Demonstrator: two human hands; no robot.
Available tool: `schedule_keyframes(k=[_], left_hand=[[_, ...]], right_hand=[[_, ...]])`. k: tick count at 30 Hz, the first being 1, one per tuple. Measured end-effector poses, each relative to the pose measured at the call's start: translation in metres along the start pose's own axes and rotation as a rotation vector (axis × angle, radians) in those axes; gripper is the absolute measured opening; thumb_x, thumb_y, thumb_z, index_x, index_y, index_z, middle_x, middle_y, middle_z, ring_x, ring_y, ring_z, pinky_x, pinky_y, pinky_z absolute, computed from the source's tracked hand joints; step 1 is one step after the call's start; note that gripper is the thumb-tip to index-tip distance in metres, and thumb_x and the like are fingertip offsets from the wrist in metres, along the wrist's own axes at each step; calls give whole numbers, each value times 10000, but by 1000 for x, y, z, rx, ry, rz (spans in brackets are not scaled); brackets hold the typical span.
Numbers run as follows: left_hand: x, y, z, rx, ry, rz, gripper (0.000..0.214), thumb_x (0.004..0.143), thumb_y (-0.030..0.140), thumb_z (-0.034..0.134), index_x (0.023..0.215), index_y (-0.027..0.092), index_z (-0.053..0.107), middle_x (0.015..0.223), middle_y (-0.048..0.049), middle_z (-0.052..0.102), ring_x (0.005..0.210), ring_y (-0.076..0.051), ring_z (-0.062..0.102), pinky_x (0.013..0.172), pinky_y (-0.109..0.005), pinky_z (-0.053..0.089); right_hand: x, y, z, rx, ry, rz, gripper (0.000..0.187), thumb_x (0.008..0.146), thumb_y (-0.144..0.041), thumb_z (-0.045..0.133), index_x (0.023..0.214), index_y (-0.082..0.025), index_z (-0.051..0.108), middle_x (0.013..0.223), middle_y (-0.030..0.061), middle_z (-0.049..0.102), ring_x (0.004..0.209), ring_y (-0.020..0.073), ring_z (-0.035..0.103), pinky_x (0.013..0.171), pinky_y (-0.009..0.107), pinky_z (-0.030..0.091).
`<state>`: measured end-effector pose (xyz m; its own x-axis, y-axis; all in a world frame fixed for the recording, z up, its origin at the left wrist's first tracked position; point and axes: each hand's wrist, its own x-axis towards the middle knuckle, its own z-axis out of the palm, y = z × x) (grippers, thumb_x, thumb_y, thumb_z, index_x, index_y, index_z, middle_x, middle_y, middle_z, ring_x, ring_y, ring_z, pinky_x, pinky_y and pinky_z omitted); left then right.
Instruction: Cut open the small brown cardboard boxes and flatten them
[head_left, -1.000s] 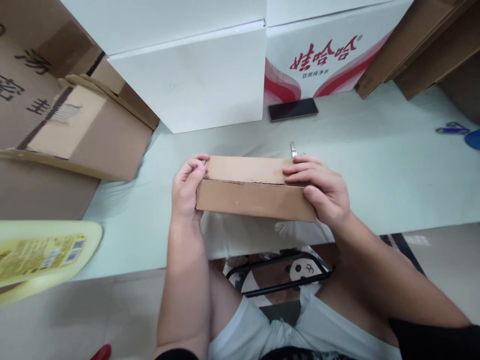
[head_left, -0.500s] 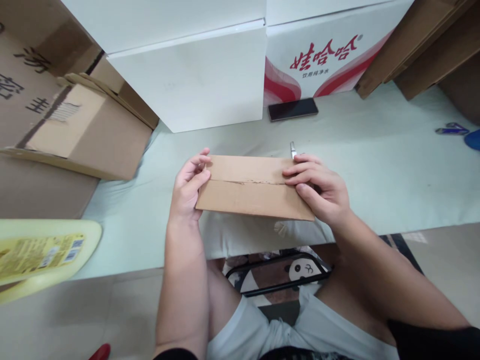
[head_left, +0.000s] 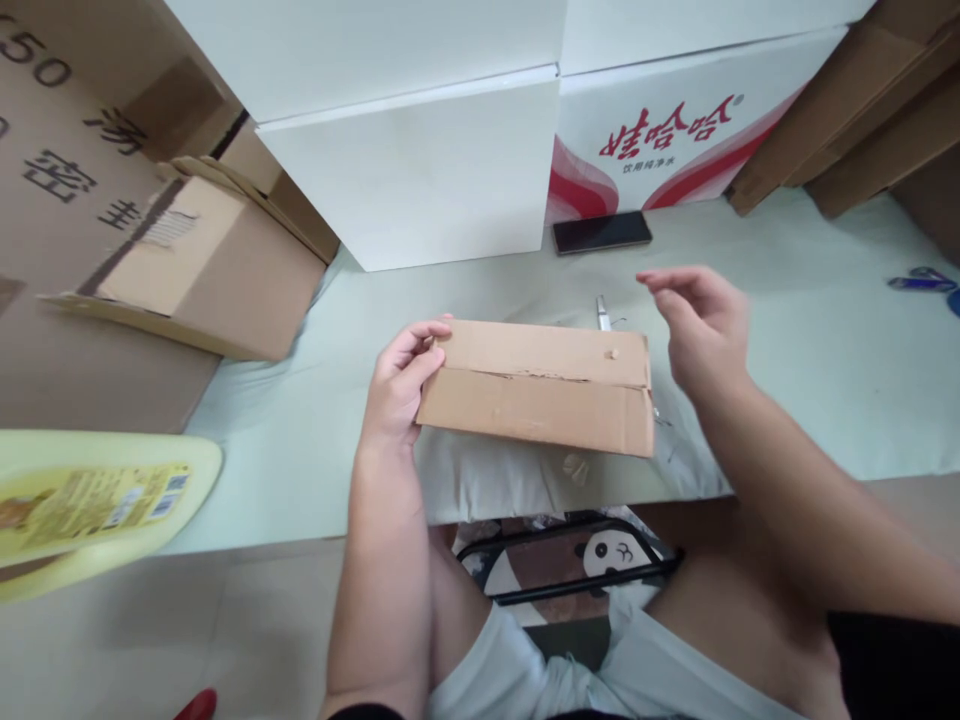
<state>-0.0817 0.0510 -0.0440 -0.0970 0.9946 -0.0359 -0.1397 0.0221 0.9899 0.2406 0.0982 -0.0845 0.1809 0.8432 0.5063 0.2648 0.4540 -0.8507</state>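
Note:
A small brown cardboard box (head_left: 540, 405) is held tilted above the table's front edge, with a ragged seam running along its length. My left hand (head_left: 401, 385) grips its left end, thumb on the near face and fingers behind. To the right of the box, apart from it, my right hand (head_left: 705, 325) is raised with thumb and fingertips drawn together. Whether anything small sits in that pinch I cannot make out. A little tan bump or scrap (head_left: 613, 354) shows on the box's upper face. Just behind the box lies a slim silver object (head_left: 602, 312), its lower part hidden.
A black phone (head_left: 602, 232) lies against the white carton with red lettering (head_left: 675, 140). Large brown cartons (head_left: 225, 270) stand at left, more at right. A yellow bottle (head_left: 112, 500) is at the left front. Purple-handled scissors or similar (head_left: 921, 283) lie far right on the pale green cloth (head_left: 810, 370).
My right hand has let go of the box's right end and moved up and to the right, its fingers drawn together. My left hand keeps its hold. The view has shifted slightly.

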Motion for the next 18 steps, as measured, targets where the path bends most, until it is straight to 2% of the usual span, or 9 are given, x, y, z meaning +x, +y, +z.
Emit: schedule_keyframes(k=[2,4,5,6,8,10,12,16,18], left_hand=[[0,0,0,-3,-2,-7,274,640,331,819,877,228,729,1236,-65,728,1213,-279,635,915,-350,524],[0,0,-1,6,-20,-8,266,661,338,804,889,227,723,1256,-70,720,1204,-282,638,915,-363,523],[0,0,-1,13,-31,-6,263,676,342,794,899,226,718,1267,-73,714,1195,-280,641,914,-366,522],[0,-1,-2,20,-43,-5,260,692,346,783,910,224,712,1277,-75,709,1186,-277,643,916,-367,521],[0,-1,-3,30,-65,-2,258,713,352,767,925,221,701,1294,-80,701,1178,-274,646,928,-371,516],[0,-1,-3,34,-72,-6,259,716,354,761,928,220,700,1307,-84,699,1179,-278,646,940,-381,511],[-1,-1,-3,31,-65,-16,255,707,350,762,919,219,706,1301,-85,706,1195,-288,644,954,-391,505],[-2,0,-2,23,-65,-22,241,697,340,761,903,224,714,1253,-79,728,1276,-302,615,1009,-403,482],[-2,0,-2,24,-77,-15,235,709,341,753,908,225,711,1261,-79,725,1299,-305,607,1030,-412,475]], right_hand=[[47,31,5,-233,-93,36,282,754,-81,717,996,-222,747,1079,59,756,1044,274,708,1011,518,555],[97,58,16,-460,-276,80,396,636,17,759,984,-171,738,1157,83,746,1158,291,671,1090,489,504],[120,69,23,-567,-379,142,404,589,37,775,946,-147,726,1195,88,739,1213,281,649,1125,433,473],[141,78,30,-602,-427,179,388,536,49,788,881,-113,714,1199,105,738,1242,276,637,1129,377,450],[170,91,41,-634,-500,222,225,558,-25,770,757,-71,675,1171,120,744,1216,219,654,1068,266,439],[186,99,48,-655,-542,260,142,585,-99,735,673,-44,638,1091,138,756,1098,158,697,967,218,452],[194,106,50,-694,-570,307,177,565,-128,741,649,-22,627,1036,163,761,1004,140,720,880,217,465],[198,118,44,-748,-566,367,250,538,-180,760,655,11,648,1141,236,730,1158,218,690,826,219,459],[197,123,41,-735,-539,366,281,532,-215,763,652,21,671,1153,226,730,1212,254,666,832,219,463]])
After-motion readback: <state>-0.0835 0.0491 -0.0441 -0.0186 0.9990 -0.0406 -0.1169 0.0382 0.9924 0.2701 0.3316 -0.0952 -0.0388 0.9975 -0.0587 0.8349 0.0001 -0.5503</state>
